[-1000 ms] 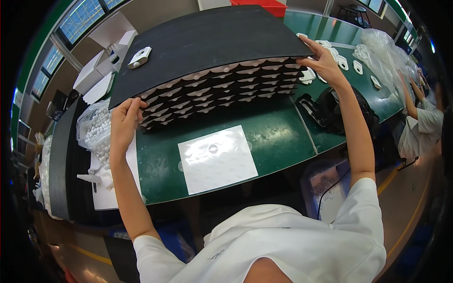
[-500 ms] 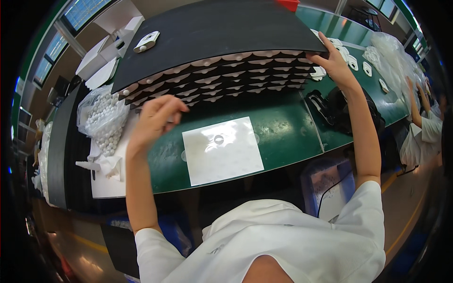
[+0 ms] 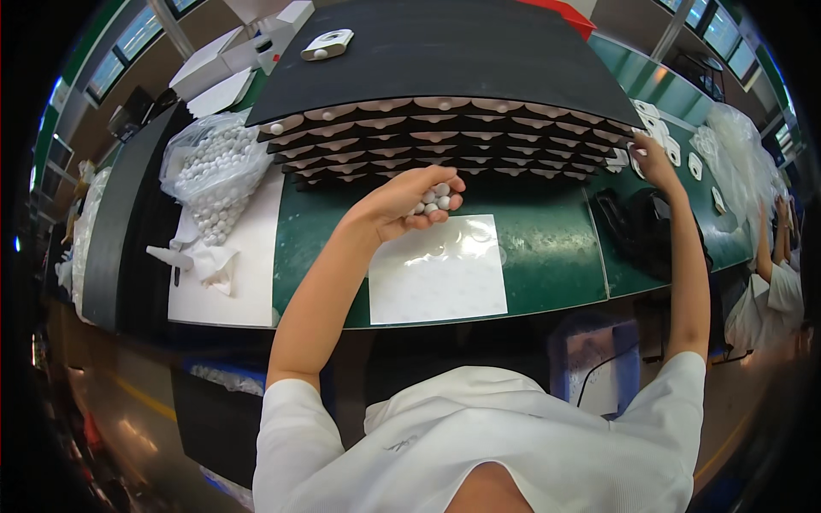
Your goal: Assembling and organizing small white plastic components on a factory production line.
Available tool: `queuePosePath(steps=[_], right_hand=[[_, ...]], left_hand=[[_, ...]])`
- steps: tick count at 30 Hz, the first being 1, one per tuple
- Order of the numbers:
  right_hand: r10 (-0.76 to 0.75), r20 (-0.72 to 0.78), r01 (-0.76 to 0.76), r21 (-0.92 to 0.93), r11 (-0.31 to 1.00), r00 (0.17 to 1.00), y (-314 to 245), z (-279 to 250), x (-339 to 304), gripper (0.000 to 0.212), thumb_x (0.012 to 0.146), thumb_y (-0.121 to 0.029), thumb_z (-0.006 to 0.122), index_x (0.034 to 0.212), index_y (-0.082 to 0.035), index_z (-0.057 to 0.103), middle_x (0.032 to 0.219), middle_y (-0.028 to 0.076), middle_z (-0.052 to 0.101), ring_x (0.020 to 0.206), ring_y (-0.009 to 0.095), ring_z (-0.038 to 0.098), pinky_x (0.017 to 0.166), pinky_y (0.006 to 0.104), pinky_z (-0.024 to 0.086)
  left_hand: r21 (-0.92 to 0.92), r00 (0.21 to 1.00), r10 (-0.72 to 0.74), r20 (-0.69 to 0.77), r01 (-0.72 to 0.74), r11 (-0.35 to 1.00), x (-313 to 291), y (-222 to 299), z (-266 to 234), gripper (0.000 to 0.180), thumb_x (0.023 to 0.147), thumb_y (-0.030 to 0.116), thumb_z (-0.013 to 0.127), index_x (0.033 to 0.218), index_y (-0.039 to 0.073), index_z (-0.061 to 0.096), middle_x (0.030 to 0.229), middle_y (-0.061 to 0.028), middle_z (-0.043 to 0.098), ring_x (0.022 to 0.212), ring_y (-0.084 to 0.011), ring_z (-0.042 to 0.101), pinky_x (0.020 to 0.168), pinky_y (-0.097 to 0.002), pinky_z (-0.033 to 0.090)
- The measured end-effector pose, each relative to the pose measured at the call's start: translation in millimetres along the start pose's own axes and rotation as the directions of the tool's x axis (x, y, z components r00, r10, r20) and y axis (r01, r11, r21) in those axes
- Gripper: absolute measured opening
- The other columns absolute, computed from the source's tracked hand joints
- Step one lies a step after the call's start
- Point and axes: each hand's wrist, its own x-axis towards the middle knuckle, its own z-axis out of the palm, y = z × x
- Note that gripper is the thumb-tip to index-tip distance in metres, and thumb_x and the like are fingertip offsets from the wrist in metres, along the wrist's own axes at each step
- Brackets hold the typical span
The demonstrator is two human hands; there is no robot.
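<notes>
Several small white balls [image 3: 434,200] rest in my left hand [image 3: 402,202], its fingers curled around them. This hand is in front of the stack of black boards [image 3: 453,51], over the far edge of a white sheet [image 3: 438,278]. My right hand [image 3: 657,165] reaches past the stack's right corner, its fingers pinched at a white oval piece [image 3: 634,161]; the fingertips are partly hard to make out. Between the stack's layers show rows of pale rounded tabs. On the top board lies a white piece with a ball [image 3: 327,44].
On the left, a clear bag of white balls [image 3: 218,167] stands beside crumpled white paper [image 3: 212,265]. At right are more white pieces [image 3: 673,152], a black bag-like object [image 3: 646,227] and clear plastic bags [image 3: 735,150]. Another person [image 3: 778,295] works at far right.
My left hand has moved right and turned, showing the balls in it. My right hand has left the stack's edge for the white pieces. The view has shifted to the left.
</notes>
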Motion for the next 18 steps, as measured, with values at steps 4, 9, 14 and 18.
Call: queuePosePath(steps=[4, 9, 14, 18], right_hand=[[-0.203, 0.152, 0.230, -0.187, 0.955, 0.967, 21, 23, 8, 0.063, 0.070, 0.009, 0.055, 0.130, -0.009, 0.047, 0.123, 0.023, 0.048, 0.119, 0.037, 0.044, 0.105, 0.0392, 0.033], [-0.173, 0.212, 0.243, -0.364, 0.899, 0.962, 16, 11, 20, 0.067, 0.065, -0.004, 0.069, 0.129, -0.013, 0.049, 0.119, 0.019, 0.052, 0.118, 0.035, 0.045, 0.100, 0.0400, 0.038], [-0.150, 0.087, 0.173, -0.447, 0.878, 0.985, -10, -15, 1, 0.056, 0.056, -0.018, 0.081, 0.107, -0.010, 0.060, 0.106, 0.015, 0.060, 0.104, 0.034, 0.055, 0.087, 0.0401, 0.045], [-0.034, -0.105, -0.022, -0.487, 0.873, 0.994, -30, -35, -24, 0.028, 0.069, -0.028, 0.073, 0.082, -0.004, 0.064, 0.079, 0.014, 0.065, 0.080, 0.035, 0.062, 0.071, 0.0413, 0.047]], left_hand=[[-0.186, 0.993, 0.073, 0.088, -0.055, 0.981, -3, -10, -9, 0.018, 0.089, 0.014, 0.051, 0.101, 0.001, 0.054, 0.081, -0.0085, 0.056, 0.059, -0.0081, 0.050, 0.033, -0.0136, 0.029], [-0.227, 0.986, 0.106, 0.126, -0.075, 0.971, -1, -10, -13, 0.023, 0.093, 0.020, 0.053, 0.106, 0.000, 0.051, 0.079, -0.0063, 0.053, 0.059, -0.0074, 0.047, 0.033, -0.0141, 0.026], [-0.232, 0.987, 0.149, 0.061, -0.131, 0.964, 0, -10, -11, 0.030, 0.093, 0.030, 0.057, 0.101, 0.002, 0.054, 0.074, -0.0012, 0.047, 0.057, -0.0050, 0.041, 0.034, -0.0132, 0.022], [-0.326, 0.978, 0.207, 0.017, -0.190, 0.926, -1, -9, -11, 0.033, 0.092, 0.034, 0.058, 0.096, 0.002, 0.056, 0.072, 0.0003, 0.046, 0.057, -0.0041, 0.039, 0.035, -0.0124, 0.022]])
